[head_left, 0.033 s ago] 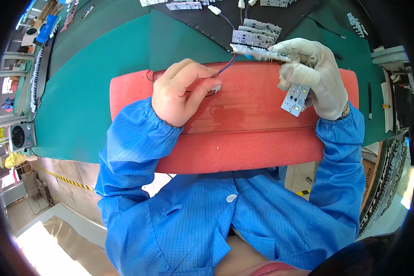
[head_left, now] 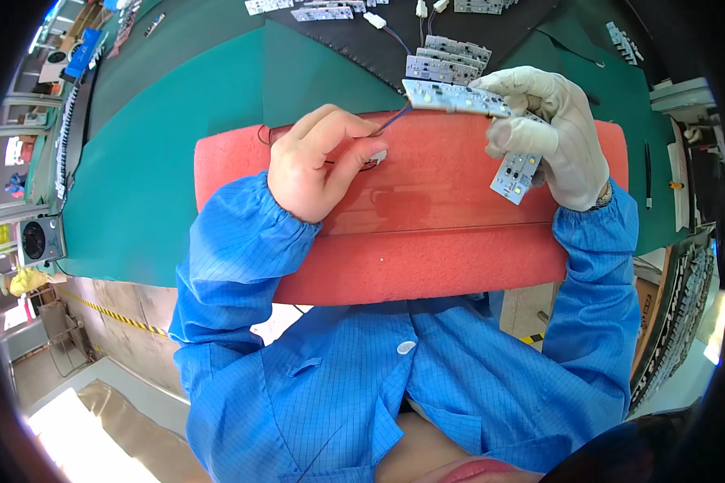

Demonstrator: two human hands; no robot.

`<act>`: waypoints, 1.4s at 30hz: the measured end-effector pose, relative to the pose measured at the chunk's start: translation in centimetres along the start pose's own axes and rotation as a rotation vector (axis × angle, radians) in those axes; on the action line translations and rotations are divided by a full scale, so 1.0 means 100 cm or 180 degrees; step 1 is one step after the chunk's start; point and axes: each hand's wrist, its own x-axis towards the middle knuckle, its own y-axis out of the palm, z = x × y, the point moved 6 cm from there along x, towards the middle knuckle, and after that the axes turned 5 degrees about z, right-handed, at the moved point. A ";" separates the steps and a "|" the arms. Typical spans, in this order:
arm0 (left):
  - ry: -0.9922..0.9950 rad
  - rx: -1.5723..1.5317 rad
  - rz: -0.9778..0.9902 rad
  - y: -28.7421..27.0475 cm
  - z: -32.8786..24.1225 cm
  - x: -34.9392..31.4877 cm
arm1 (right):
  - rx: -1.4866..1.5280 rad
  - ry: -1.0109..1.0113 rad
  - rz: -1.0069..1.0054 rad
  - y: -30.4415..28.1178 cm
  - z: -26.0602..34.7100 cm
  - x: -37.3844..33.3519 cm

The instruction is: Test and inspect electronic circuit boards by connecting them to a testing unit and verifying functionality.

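Observation:
My bare left hand [head_left: 318, 161] pinches thin red and blue wires [head_left: 395, 120], and a small white connector [head_left: 378, 157] shows by its fingertips. The wires run up to the left end of a white circuit board [head_left: 455, 97] with small LEDs. My right hand [head_left: 560, 137], in a whitish glove, grips that board at its right end, its face showing. A second circuit board [head_left: 516, 175] slants down from under the same gloved fingers. Both hands are above a red foam pad [head_left: 435, 266].
Beyond the pad, several stacked circuit boards [head_left: 447, 63] lie on a black mat [head_left: 342, 39]. White connectors [head_left: 374, 21] on wires lie there too. The green table [head_left: 153, 177] spreads left, with a small fan unit [head_left: 42, 240] at its edge. A thin black tool [head_left: 648, 175] lies right.
The wired board in my right hand has tilted, from nearly edge-on to showing its face with the LEDs. My left hand has hardly moved.

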 end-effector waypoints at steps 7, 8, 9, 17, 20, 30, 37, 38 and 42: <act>0.0057 -0.0124 -0.0109 -0.002 -0.006 0.004 | -0.1072 -0.0924 -0.0394 -0.006 0.011 -0.007; 0.0122 -0.0758 -0.0578 -0.011 -0.005 0.005 | -0.0898 -0.0864 -0.0453 -0.007 0.015 -0.009; 0.0186 -0.1394 -0.1047 -0.019 -0.003 0.005 | -0.0724 -0.0803 -0.0508 -0.007 0.016 -0.010; -0.1196 -0.3182 -0.0327 0.011 0.035 0.015 | -0.2660 -0.2421 -0.1262 0.006 0.028 -0.012; -0.1449 -0.3185 -0.0209 0.010 0.038 0.012 | -0.2436 -0.2485 -0.1324 0.007 0.025 -0.009; -0.1692 -0.3295 -0.0117 0.014 0.045 0.013 | -0.2889 -0.2643 -0.1191 0.014 0.012 -0.002; -0.1921 -0.3434 -0.0101 0.014 0.054 0.009 | -0.2072 -0.1704 -0.1037 0.024 0.039 -0.004; -0.1893 -0.3503 -0.0077 0.014 0.054 0.009 | -0.1970 -0.1626 -0.1030 0.024 0.037 -0.003; -0.1886 -0.3604 -0.0118 0.014 0.057 0.010 | -0.1947 -0.1632 -0.1031 0.025 0.038 -0.003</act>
